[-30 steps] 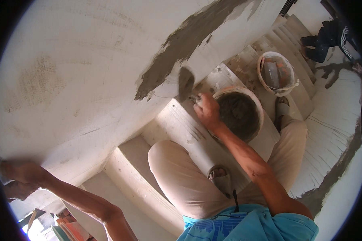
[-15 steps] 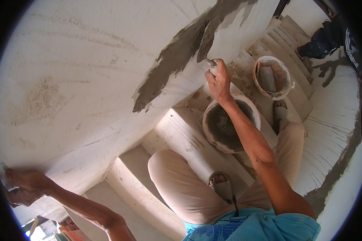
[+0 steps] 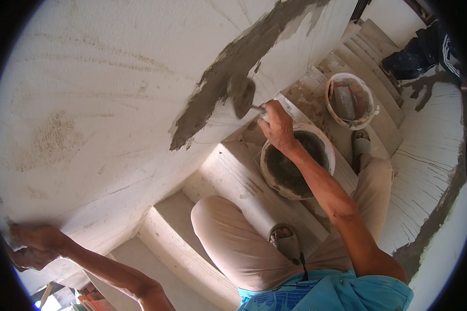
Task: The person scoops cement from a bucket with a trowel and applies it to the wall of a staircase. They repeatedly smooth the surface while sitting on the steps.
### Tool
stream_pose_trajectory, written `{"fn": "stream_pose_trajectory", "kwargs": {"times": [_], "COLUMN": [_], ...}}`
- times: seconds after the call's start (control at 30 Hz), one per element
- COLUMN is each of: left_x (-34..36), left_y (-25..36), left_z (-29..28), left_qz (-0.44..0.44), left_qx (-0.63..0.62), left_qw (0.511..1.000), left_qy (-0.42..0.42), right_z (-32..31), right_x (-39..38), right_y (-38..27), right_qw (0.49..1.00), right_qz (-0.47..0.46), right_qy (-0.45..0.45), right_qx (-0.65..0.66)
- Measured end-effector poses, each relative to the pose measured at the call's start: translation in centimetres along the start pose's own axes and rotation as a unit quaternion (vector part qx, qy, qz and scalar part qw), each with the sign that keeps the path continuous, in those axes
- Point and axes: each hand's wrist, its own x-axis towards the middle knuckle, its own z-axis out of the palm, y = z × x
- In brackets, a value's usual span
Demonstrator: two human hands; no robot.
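Note:
A trowel (image 3: 241,96) is gripped by its handle in my right hand (image 3: 278,124), its blade over the lower part of a grey band of wet mortar (image 3: 220,78). The band runs slantwise across the white wall (image 3: 104,98). Below my right forearm stands a round bucket (image 3: 269,179) with grey mortar inside. At the far left, my left hand (image 3: 33,243) is at the wall's edge with its fingers bent; whether it holds anything is hidden in the dark rim of the view.
Concrete stairs (image 3: 254,176) run under my feet and up to the far right. A second bucket (image 3: 368,122) there holds tools and reddish pieces. Another person's dark-clothed leg (image 3: 412,59) is at upper right. A mortar strip (image 3: 438,207) edges the right wall.
My right hand has moved the trowel down and slightly left along the mortar band, and the blade has turned. My left hand has hardly moved.

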Motion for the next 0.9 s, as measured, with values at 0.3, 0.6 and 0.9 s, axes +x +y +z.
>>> {"fn": "stream_pose_trajectory", "kwargs": {"times": [0.3, 0.6, 0.9], "left_x": [0.0, 0.0, -0.2], "left_y": [-1.2, -0.3, -0.6], "left_z": [0.1, 0.1, 0.1], "left_qz": [0.04, 0.015, 0.031], "left_qx": [0.024, -0.012, -0.003], "left_qw": [0.999, 1.0, 0.999], "left_qy": [0.003, 0.01, 0.01], "right_z": [0.5, 0.8, -0.4], "right_x": [4.4, 0.4, 3.4], "right_y": [0.5, -3.6, -1.7], "right_qw": [0.985, 0.999, 0.983], "right_qz": [0.11, 0.042, 0.154], "right_qy": [0.127, 0.016, 0.089], "right_qx": [0.026, 0.004, 0.037]}}
